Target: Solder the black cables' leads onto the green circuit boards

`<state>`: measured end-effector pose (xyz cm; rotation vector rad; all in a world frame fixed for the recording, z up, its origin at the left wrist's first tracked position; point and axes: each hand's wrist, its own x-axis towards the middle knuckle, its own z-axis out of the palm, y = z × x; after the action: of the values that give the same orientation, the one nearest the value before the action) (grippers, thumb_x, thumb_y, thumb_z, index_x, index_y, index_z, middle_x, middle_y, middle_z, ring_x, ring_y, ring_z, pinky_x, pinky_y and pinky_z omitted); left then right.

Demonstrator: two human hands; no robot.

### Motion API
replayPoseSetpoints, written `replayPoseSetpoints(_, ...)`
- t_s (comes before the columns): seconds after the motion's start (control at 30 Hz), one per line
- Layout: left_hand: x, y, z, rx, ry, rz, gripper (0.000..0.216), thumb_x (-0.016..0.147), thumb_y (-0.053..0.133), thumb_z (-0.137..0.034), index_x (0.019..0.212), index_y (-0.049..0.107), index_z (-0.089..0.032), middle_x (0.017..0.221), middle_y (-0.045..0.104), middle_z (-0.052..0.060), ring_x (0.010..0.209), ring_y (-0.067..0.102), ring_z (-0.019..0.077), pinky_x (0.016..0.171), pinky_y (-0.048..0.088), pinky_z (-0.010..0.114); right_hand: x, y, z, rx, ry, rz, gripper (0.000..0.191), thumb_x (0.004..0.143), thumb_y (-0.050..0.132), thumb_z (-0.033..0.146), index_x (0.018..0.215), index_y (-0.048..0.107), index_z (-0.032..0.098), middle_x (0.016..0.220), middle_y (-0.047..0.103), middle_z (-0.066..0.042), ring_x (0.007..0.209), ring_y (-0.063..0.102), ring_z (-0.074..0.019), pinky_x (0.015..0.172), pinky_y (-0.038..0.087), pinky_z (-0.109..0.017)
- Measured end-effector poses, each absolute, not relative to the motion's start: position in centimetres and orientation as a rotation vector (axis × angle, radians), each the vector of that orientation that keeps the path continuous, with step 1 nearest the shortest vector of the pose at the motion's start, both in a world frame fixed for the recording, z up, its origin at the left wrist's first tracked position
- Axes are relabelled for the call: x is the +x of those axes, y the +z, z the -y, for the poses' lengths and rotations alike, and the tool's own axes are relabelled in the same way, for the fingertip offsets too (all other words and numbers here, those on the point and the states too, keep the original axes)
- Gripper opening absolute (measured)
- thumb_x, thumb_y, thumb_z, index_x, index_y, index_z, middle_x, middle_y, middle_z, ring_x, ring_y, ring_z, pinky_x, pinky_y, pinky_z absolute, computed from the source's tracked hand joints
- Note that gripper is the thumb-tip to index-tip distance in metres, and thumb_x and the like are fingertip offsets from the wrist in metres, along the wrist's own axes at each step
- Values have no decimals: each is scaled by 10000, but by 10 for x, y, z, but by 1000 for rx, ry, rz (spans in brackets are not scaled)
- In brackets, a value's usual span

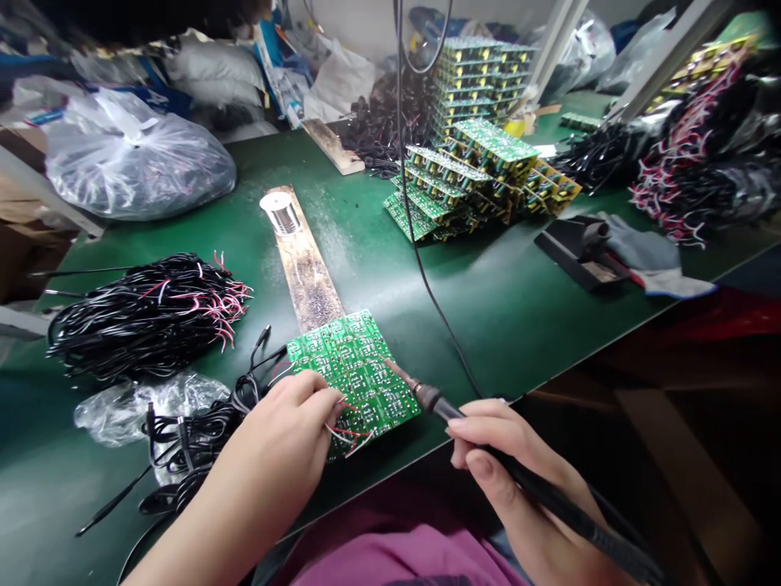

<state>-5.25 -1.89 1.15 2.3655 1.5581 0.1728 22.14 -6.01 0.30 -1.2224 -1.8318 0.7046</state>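
Probably light, stiff: flat green circuit board (364,362), centre frame; take edges. Left fingers (319,397) seemingly pinch thin red-and-white wires (352,440); right fingers (497,430) wrap black soldering iron (442,407).

Your green circuit board (364,368) lies near the counter's (506,325) edge; your black soldering iron (440,404) slants, tip over it; red and white wires (352,442) cross the board.
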Motion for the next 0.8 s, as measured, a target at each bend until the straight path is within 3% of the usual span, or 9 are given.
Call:
replayPoseSetpoints(0.4,-56,7,15,2143,185,-1606,304,1057,374,-268,1162,658,-241,1123,677,47,993,650,196,882,515,363,225,0,52,-1358,697,1838,235,995,587,256,1220,620,316,1080,715,33,954,714,-105,893,567,-166)
replayPoseSetpoints(0.53,-48,3,15,2245,132,-1690,275,1052,396,-270,1094,664,-227,1034,693,47,927,663,209,821,509,361,224,1,50,-1351,760,1838,247,977,598,235,1205,626,326,1052,748,53,938,739,-109,843,592,-167)
replayPoseSetpoints(0.8,-41,-1,14,2253,-25,-1799,177,1028,455,-285,964,619,-260,918,685,-7,803,672,207,652,432,318,219,12,48,-1391,625,1933,241,940,621,246,1160,658,335,1034,781,71,932,761,-114,903,592,-173)
